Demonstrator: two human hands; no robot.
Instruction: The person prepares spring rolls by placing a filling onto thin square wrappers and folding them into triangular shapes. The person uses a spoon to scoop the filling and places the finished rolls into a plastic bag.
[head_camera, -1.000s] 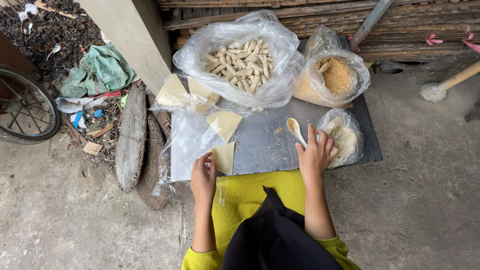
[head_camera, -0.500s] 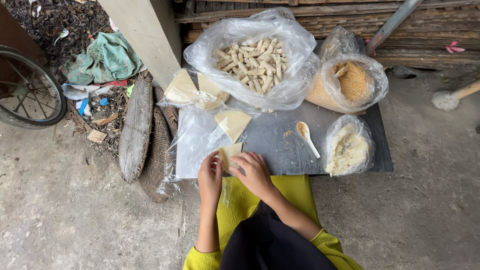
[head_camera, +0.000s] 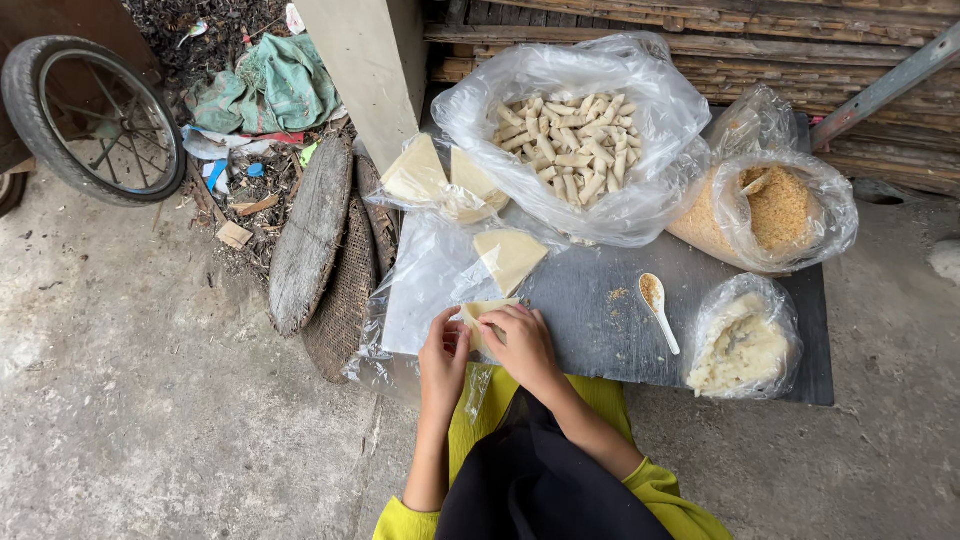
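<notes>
Both hands, the left hand (head_camera: 443, 352) and the right hand (head_camera: 520, 340), are closed together on one pale wrapper (head_camera: 478, 314) at the dark board's (head_camera: 590, 330) near left edge. Three filled bags stand far and right (rolls, crumbs, white mash); one white spoon (head_camera: 657, 308) lies in the open middle.

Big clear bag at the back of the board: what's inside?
The big bag holds a heap of pale rolled pieces, open at the top. Only the top layer shows; anything beneath the heap is covered, and the crumpled plastic hides the bag's bottom.
</notes>
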